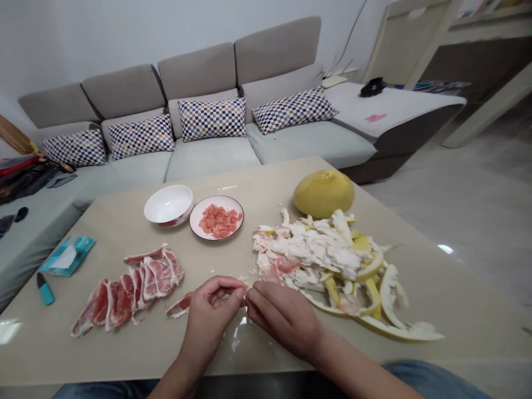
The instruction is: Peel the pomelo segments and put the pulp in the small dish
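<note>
My left hand (210, 310) and my right hand (285, 316) meet fingertip to fingertip above the table's near side. Both are closed in a pinch; whatever lies between the fingertips is too small and hidden to make out. Beside my left hand lies a single pomelo segment (178, 306), partly covered by it. Further left, a row of pink pomelo segments (128, 291) in their membranes leans together. A heap of white pith and membrane (307, 249) with yellow peel strips (374, 299) spreads just beyond and right of my right hand. Peeled pink pulp (220, 220) sits on a plate (195, 228).
Behind the peel heap stands a whole yellow pomelo (324, 193). A white bowl (168, 204) touches or nearly touches the plate's left side. At the table's left edge are a tissue pack (68, 256) and a teal-and-black object (45, 289). A grey sofa (208, 158) runs behind the table.
</note>
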{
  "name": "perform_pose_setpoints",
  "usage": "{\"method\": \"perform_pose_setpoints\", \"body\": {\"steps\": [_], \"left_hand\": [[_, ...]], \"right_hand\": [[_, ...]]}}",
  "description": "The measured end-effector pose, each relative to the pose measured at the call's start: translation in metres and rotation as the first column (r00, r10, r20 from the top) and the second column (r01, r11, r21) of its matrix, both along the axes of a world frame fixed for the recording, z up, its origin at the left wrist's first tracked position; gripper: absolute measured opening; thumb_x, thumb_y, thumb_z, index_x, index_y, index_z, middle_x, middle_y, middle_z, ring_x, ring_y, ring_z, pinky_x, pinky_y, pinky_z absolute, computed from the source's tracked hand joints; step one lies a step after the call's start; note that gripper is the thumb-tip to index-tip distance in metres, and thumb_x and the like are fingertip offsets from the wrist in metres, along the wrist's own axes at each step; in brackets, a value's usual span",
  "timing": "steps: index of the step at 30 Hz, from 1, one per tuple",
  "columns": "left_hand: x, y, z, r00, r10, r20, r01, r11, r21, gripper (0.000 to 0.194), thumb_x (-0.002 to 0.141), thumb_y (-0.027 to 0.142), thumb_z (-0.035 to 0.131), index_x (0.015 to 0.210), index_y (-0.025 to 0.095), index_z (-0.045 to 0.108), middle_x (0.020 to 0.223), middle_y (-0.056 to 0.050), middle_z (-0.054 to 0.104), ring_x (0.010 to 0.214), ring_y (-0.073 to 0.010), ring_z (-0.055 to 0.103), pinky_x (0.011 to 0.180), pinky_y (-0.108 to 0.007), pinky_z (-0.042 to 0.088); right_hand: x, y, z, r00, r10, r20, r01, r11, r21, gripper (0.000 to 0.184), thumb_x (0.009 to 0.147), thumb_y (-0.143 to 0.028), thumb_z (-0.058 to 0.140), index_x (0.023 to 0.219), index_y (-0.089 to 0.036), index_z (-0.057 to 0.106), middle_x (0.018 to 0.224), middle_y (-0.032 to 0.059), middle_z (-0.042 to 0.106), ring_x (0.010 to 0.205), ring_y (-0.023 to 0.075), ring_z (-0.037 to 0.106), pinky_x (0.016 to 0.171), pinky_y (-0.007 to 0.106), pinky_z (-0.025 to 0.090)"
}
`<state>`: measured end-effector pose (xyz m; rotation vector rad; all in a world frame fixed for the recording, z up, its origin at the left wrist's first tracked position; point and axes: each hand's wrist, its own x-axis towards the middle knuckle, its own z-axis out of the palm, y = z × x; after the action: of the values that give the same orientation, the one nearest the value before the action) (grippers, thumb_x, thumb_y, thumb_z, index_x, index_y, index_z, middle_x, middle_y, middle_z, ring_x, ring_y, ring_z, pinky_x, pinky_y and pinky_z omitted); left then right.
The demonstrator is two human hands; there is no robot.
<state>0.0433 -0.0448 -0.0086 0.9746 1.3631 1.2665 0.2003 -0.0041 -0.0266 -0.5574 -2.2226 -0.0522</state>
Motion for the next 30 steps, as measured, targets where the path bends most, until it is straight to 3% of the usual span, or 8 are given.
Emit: {"method": "perform_pose_setpoints", "body": {"steps": [4, 8, 13, 16, 18, 20, 24, 30], "left_hand": [[-0.002, 0.001, -0.001, 0.999, -0.045, -0.03, 0.045, 0.999, -0.018, 0.011, 0.074, 0.025, 0.071, 0.08, 0.016, 0.07, 0.074, -0.003, 0.071, 0.07, -0.0133, 0.066, 0.067, -0.021, 0.054], [-0.003, -0.004, -0.005, 0.953, 0.045, -0.299, 0.028, 0.971, 0.236, 0.008, 0.078, 0.021, 0.066, 0.084, 0.018, 0.071, 0.084, -0.005, 0.071, 0.078, -0.0155, 0.067, 0.068, -0.022, 0.056], [-0.003, -0.008, -0.012, 0.765, 0.257, -0.59, 0.136, 0.831, 0.539, 0.018, 0.079, 0.01, 0.062, 0.091, 0.02, 0.071, 0.087, -0.005, 0.071, 0.084, -0.0165, 0.067, 0.079, -0.026, 0.054], [-0.007, -0.002, -0.016, 0.842, 0.208, -0.498, 0.03, 0.904, 0.427, 0.011, 0.08, 0.016, 0.064, 0.087, 0.02, 0.071, 0.088, -0.005, 0.071, 0.085, -0.0169, 0.066, 0.076, -0.025, 0.056], [-0.011, 0.003, -0.017, 0.949, 0.105, -0.297, -0.041, 0.976, 0.216, 0.009, 0.08, 0.024, 0.066, 0.085, 0.019, 0.071, 0.086, -0.005, 0.07, 0.08, -0.0159, 0.067, 0.072, -0.024, 0.057], [-0.015, 0.007, -0.016, 0.998, 0.031, -0.05, -0.03, 1.0, 0.007, 0.015, 0.078, 0.029, 0.069, 0.087, 0.017, 0.07, 0.086, -0.004, 0.07, 0.076, -0.0143, 0.067, 0.073, -0.025, 0.057], [-0.02, 0.01, -0.011, 0.976, 0.018, 0.215, 0.008, 0.993, -0.117, 0.022, 0.076, 0.031, 0.072, 0.091, 0.015, 0.07, 0.093, -0.005, 0.069, 0.078, -0.013, 0.067, 0.081, -0.025, 0.055], [-0.036, 0.054, -0.008, 0.998, -0.025, -0.049, 0.025, 1.0, 0.014, 0.03, 0.08, 0.038, 0.064, 0.099, 0.015, 0.068, 0.102, -0.009, 0.069, 0.083, -0.0172, 0.068, 0.085, -0.033, 0.054]], "right_hand": [[0.004, 0.001, 0.0, 0.989, 0.07, 0.13, -0.073, 0.997, 0.024, 0.023, 0.093, -0.013, 0.037, 0.086, -0.016, 0.059, 0.063, 0.0025, 0.059, 0.052, 0.015, 0.049, 0.046, 0.028, 0.034], [-0.008, -0.005, 0.002, 0.981, -0.023, -0.192, -0.026, 0.968, -0.25, 0.014, 0.087, -0.011, 0.048, 0.079, -0.018, 0.057, 0.066, 0.0018, 0.058, 0.06, 0.0138, 0.053, 0.053, 0.024, 0.039], [-0.019, -0.02, 0.015, 0.896, -0.282, -0.342, -0.133, 0.566, -0.814, 0.013, 0.079, -0.021, 0.056, 0.066, -0.018, 0.057, 0.058, -0.003, 0.047, 0.05, 0.01, 0.041, 0.048, 0.022, 0.035], [-0.013, -0.02, 0.029, 0.873, -0.322, -0.368, -0.254, 0.343, -0.904, 0.016, 0.077, -0.029, 0.057, 0.065, -0.018, 0.056, 0.058, -0.0028, 0.047, 0.051, 0.01, 0.04, 0.047, 0.021, 0.034], [-0.006, -0.013, 0.036, 0.869, -0.338, -0.362, -0.264, 0.304, -0.916, 0.018, 0.077, -0.033, 0.058, 0.067, -0.018, 0.056, 0.056, -0.0041, 0.044, 0.049, 0.0095, 0.038, 0.045, 0.02, 0.032], [0.0, -0.003, 0.038, 0.882, -0.345, -0.32, -0.201, 0.339, -0.919, 0.018, 0.077, -0.034, 0.059, 0.069, -0.018, 0.058, 0.052, -0.0054, 0.041, 0.047, 0.0097, 0.036, 0.044, 0.021, 0.031], [0.01, 0.016, 0.031, 0.932, -0.303, -0.2, 0.013, 0.579, -0.815, 0.011, 0.08, -0.025, 0.055, 0.076, -0.02, 0.065, 0.059, -0.0022, 0.05, 0.051, 0.0121, 0.044, 0.05, 0.023, 0.036], [0.019, 0.026, 0.014, 0.96, -0.279, 0.04, 0.242, 0.745, -0.621, 0.021, 0.08, -0.025, 0.059, 0.061, -0.019, 0.054, 0.065, 0.0016, 0.056, 0.059, 0.0155, 0.05, 0.055, 0.026, 0.037]]}}
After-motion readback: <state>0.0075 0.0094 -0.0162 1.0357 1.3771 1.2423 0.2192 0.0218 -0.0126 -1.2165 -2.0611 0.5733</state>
